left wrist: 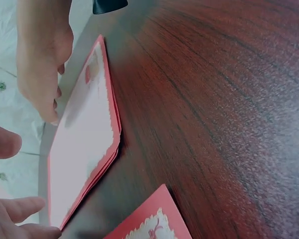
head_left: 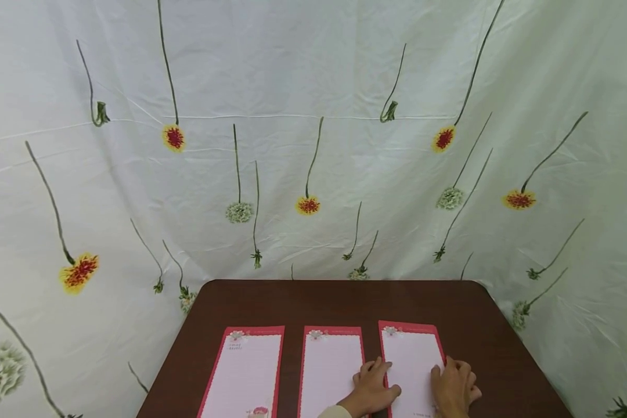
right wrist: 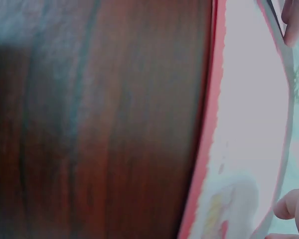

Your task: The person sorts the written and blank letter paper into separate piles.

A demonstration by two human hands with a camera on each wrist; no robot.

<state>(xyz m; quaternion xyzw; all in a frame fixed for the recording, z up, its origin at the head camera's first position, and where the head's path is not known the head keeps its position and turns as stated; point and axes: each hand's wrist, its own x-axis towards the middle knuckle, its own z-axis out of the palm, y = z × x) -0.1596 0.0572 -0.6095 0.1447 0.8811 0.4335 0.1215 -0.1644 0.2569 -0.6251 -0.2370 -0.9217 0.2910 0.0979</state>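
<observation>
Three tall red-bordered notepads lie in a row: a left notepad (head_left: 242,371), a middle notepad (head_left: 330,366) and a right notepad (head_left: 409,371), whose layered sheets show along its edge in the left wrist view. My left hand (head_left: 372,388) is at the right notepad's left edge, fingertips right at the border and thumb reaching over the paper. At the opposite edge is my right hand (head_left: 454,386), its thumb over the page and its fingers along the side. In the right wrist view, a coloured picture (right wrist: 222,214) shows near the notepad's lower corner.
The dark brown wooden table (head_left: 271,299) has rounded far corners. Behind and around it hangs a pale curtain (head_left: 271,75) printed with flowers on long stems. A small black object (left wrist: 109,5) shows beside the right hand's wrist in the left wrist view.
</observation>
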